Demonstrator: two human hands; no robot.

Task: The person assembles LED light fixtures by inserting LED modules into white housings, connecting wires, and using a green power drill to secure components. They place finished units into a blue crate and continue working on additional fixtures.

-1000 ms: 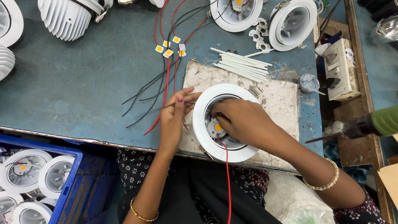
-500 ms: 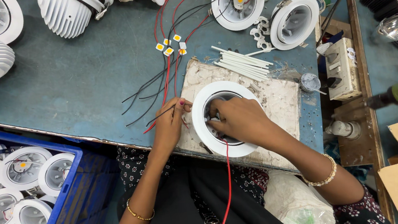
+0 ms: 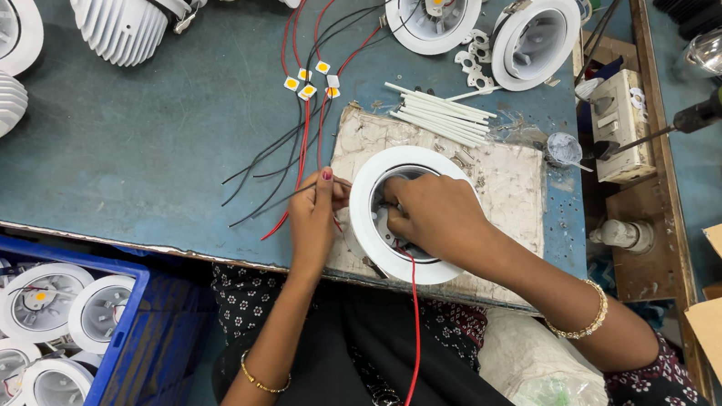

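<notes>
White plastic forms the round downlight housing (image 3: 407,216) that lies face up on a scuffed work board (image 3: 506,185) at the near edge of the blue-green counter (image 3: 144,156). The right hand (image 3: 438,214) reaches down into the housing's open centre, its fingers (image 3: 392,217) curled inside; whether they pinch a part or only press on it cannot be told, since the rim hides the tips. The left hand (image 3: 315,218) sits just beside the housing's left rim, its fingers clenched in a pinch on thin red and black wires (image 3: 284,171) that trail away across the counter to small yellow LED chips (image 3: 309,81). A red lead (image 3: 413,316) hangs out of the housing toward the person's lap.

A likely slip, judging from this: the pinched wires could be pulled too hard and tear loose from a chip, because they run taut and tangled. The housing rests loose on the board, so pressure from the right fingers might tip or slide it. The hanging lead could also snag on the sleeve.

The housing surrounds the right fingers and touches or nearly touches the left ones.
</notes>
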